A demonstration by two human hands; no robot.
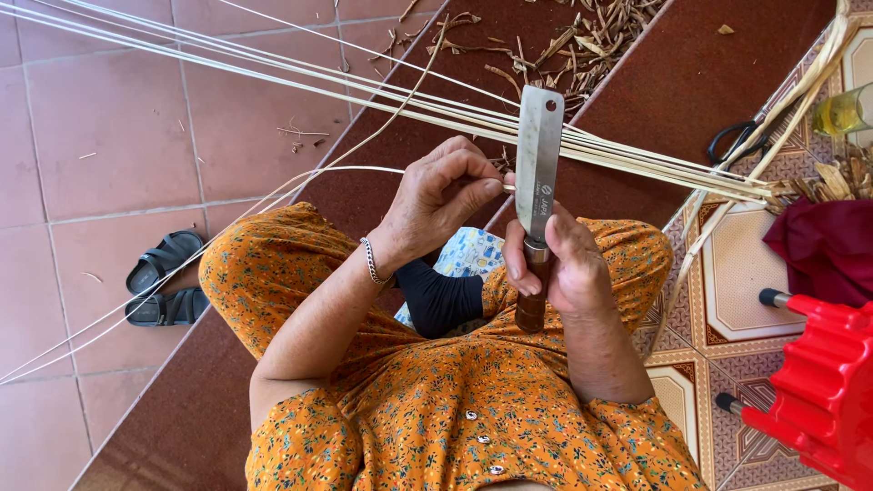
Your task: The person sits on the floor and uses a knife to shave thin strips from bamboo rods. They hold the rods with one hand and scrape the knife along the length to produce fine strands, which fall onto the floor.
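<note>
Right hand [568, 259] is wrapped tight round the wooden handle of a knife [536, 164], blade pointing up and away, flat side to the camera. The handle's middle is buried in the fist; only its lower end pokes out below. Left hand [441, 200] pinches a thin strip [300, 182] between thumb and fingertips, right at the blade's edge. Just where strip meets steel is hard to make out, the fingers cover it. From the pinch the strip curves off to the left and runs out of view low on the left edge.

Behind the blade, a bundle of long pale strips [364, 86] crosses from upper left to the right; the knife hides a stretch of it. Beyond it, a heap of dry shavings [582, 41] on the dark red step. Scissors [741, 141] lie at the right, partly under the strips. A red plastic stool [818, 391] is cut off at the lower right corner, a dark red cloth [823, 245] above it. Black sandals [164, 277] sit on the tiled floor at left.
</note>
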